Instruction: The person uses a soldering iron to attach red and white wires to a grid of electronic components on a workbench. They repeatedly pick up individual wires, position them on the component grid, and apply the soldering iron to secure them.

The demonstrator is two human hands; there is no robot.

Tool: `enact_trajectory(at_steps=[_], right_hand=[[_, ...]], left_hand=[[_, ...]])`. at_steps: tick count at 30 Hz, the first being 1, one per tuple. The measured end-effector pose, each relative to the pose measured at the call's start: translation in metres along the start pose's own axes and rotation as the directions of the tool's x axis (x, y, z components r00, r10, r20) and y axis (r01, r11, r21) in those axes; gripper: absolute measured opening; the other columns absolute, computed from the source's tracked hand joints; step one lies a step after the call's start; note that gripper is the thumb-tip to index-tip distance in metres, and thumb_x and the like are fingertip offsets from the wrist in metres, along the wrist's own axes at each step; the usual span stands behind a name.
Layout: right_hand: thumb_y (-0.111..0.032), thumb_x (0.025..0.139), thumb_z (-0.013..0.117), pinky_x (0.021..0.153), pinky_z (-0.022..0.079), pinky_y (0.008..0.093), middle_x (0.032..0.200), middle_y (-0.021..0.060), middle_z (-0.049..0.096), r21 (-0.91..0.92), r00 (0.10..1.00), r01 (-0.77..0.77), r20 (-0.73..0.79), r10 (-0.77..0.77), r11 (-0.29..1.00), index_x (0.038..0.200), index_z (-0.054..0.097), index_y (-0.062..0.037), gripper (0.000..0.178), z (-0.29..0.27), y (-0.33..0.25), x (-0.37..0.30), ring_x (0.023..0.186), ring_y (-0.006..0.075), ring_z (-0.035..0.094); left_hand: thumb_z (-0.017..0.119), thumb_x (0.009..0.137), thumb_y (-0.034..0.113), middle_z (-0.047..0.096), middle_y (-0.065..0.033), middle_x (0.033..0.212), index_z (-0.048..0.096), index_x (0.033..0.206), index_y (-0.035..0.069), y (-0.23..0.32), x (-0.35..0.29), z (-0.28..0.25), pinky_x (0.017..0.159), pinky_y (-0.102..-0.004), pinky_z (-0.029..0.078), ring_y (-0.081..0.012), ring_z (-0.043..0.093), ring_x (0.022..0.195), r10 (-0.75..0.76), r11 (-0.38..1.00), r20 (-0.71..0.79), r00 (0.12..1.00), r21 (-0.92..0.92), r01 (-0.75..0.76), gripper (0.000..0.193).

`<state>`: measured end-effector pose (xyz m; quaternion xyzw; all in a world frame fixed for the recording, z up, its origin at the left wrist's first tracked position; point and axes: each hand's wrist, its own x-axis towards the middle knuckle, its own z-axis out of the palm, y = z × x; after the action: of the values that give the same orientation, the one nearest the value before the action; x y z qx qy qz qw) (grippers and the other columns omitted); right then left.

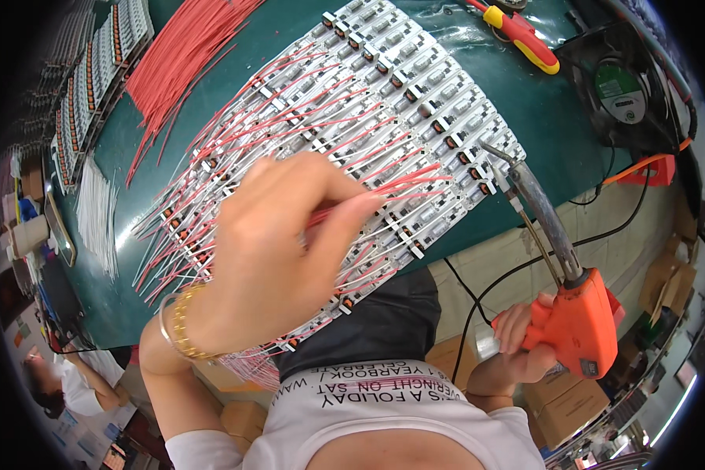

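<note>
My left hand (290, 227) is closed round a small bundle of red wires (415, 178), whose ends stick out past the fingertips to the right. It hovers over a panel of small circuit boards (446, 102) set in rows, and many red and white wires (305, 117) run from the boards toward the left. My right hand (521, 337) grips an orange soldering gun (583, 329) by its handle, off the table's right edge. The gun's metal tip and thin feed tube point up at the right edge of the panel.
A pile of red wires (180, 55) and a smaller bunch of white wires (98, 211) lie on the green table (106, 313). More board panels (102, 78) stack at the left. A red-yellow tool (522, 39) and black fan (623, 90) sit at the far right. Black cables (517, 270) hang below.
</note>
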<state>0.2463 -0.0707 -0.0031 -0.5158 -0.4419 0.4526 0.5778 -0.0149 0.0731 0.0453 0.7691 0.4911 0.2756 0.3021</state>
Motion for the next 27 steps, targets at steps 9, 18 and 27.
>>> enact_trajectory(at_steps=[9,18,27], right_hand=[[-0.061,0.086,0.059,0.042,0.037,0.0244,0.05,-0.0024,0.046,-0.096,0.998,0.016,0.069,-0.01,0.995,0.126,0.045,0.0082,0.082,-0.009,0.004,-0.008,0.039,0.0092,0.042],[-0.058,0.076,0.073,0.051,0.036,0.0247,0.059,-0.0024,0.048,-0.065,0.985,-0.155,-0.08,0.15,0.986,0.075,0.047,-0.0066,0.058,0.003,-0.005,-0.005,0.051,0.0096,0.047],[-0.059,0.08,0.069,0.052,0.038,0.0251,0.06,-0.0029,0.048,-0.286,0.996,-0.046,-0.092,0.02,0.957,0.09,0.049,-0.0027,0.06,-0.013,0.003,-0.018,0.053,0.0102,0.047]], left_hand=[[0.069,0.081,0.002,0.052,-0.0021,0.065,0.059,0.077,0.006,-0.008,0.004,0.03,0.071,-0.0335,0.034,-0.0193,0.043,0.058,0.118,0.981,-0.044,0.992,0.158,-0.11,0.011],[0.069,0.081,0.002,0.052,-0.0021,0.065,0.06,0.078,0.006,-0.01,0.002,0.033,0.072,-0.0344,0.035,-0.0186,0.046,0.058,0.131,0.984,-0.076,0.988,0.129,-0.121,0.011],[0.07,0.08,0.001,0.051,-0.0028,0.064,0.059,0.077,0.006,-0.012,0.002,0.034,0.07,-0.0343,0.035,-0.0197,0.046,0.056,0.155,0.978,-0.09,0.984,0.156,-0.139,0.012]])
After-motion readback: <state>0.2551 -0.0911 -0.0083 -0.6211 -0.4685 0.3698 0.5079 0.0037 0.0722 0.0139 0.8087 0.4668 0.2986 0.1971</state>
